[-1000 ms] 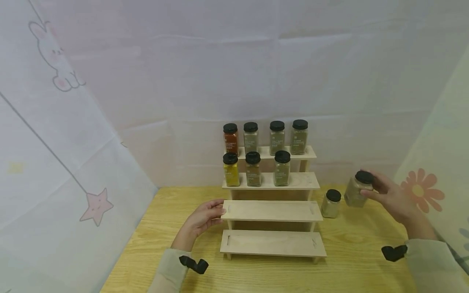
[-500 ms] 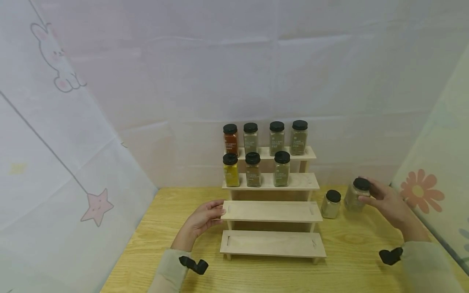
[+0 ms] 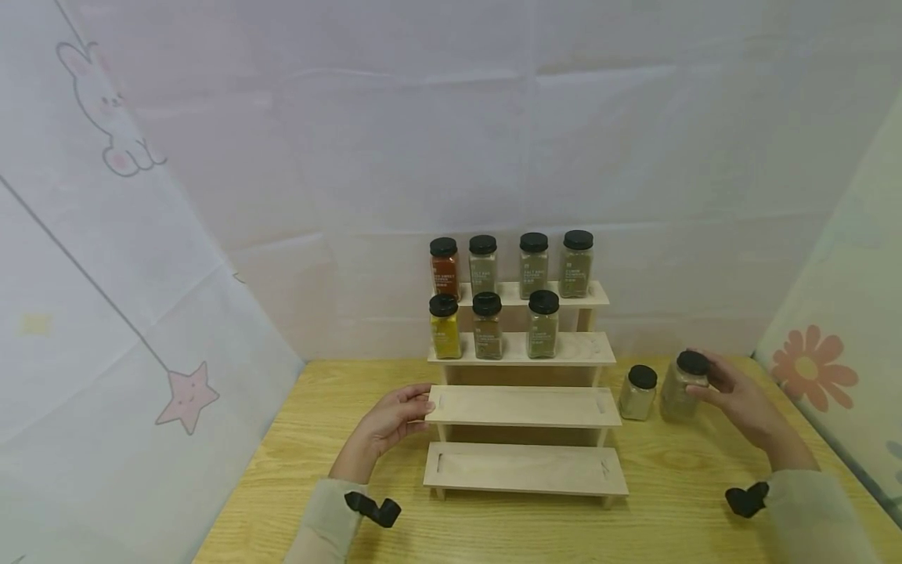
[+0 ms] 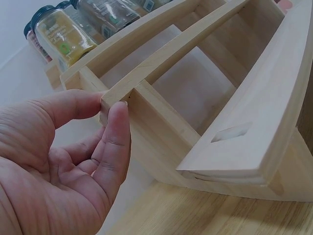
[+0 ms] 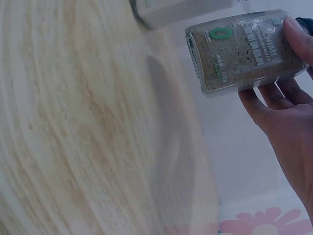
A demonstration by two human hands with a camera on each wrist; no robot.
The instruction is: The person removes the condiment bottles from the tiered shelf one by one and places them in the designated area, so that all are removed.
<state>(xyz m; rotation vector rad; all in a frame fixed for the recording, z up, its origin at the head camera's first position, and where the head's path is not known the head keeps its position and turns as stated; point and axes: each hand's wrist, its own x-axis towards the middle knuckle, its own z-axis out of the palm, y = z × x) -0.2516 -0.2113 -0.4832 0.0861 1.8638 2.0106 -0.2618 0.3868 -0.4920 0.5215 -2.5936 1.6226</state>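
My right hand (image 3: 740,399) grips a spice jar (image 5: 239,54) with a black lid and greyish-brown contents, at the right of the table. Thumb on one side and fingers on the other, it holds the jar upright in the head view, close beside another black-lidded spice jar (image 3: 637,398). At the left, my left hand (image 4: 73,142) pinches the end of a step of the wooden tiered spice rack (image 3: 521,406) between thumb and forefinger. Its other fingers are curled below the step.
Several spice jars stand on the rack's two upper steps, among them a red one (image 3: 445,274) and a yellow one (image 3: 445,333). The two lower steps are bare wood. Behind the wooden table (image 3: 338,376) hangs a pale cloth (image 3: 423,117), with printed cloth at both sides.
My right hand has lowered the spice jar and brought it slightly left, towards the jar standing beside the rack. My left hand stays on the rack's end.
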